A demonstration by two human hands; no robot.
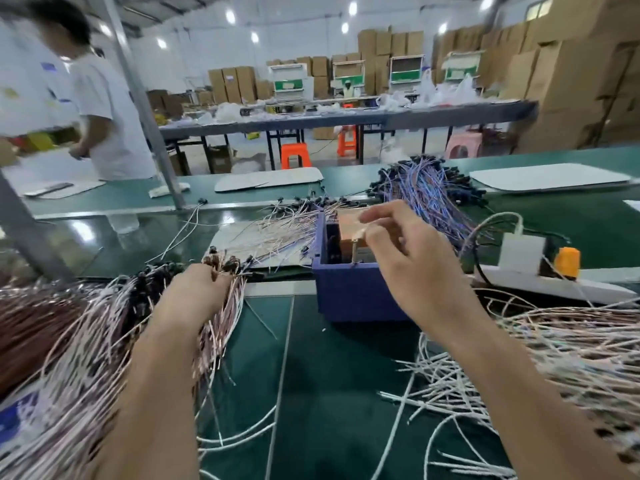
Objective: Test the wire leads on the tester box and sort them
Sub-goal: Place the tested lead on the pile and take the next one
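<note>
Hands first: my right hand (pixel 408 258) sits over the tester box (pixel 346 296), fingers curled, thumb and forefinger pinching the top of one wire lead (pixel 355 249) that stands upright and reaches down into the box's open top. My left hand (pixel 204 289) is closed round a thick bundle of leads (pixel 221 327), pinkish-white wires with dark tips sticking up past my knuckles; the bundle trails back along my forearm.

The tester box is dark blue and stands on the green mat (pixel 311 375) between my two hands, with a copper-coloured block (pixel 349 225) inside it at the back. Behind it to the left a pink lead pile (pixel 277 233) fans out; behind it to the right lies a purple lead pile (pixel 426 192). Loose white wires (pixel 450 386) lie under my right forearm. Right of the box is a white power strip (pixel 561 287) carrying a white adapter (pixel 521 254) and an orange plug (pixel 567 261).

A blue printed patch (pixel 14 410) under the left-hand wires is too blurred for me to read. A person in a white shirt (pixel 104 116) stands at far left, and cardboard cartons (pixel 571 81) are stacked beyond.
</note>
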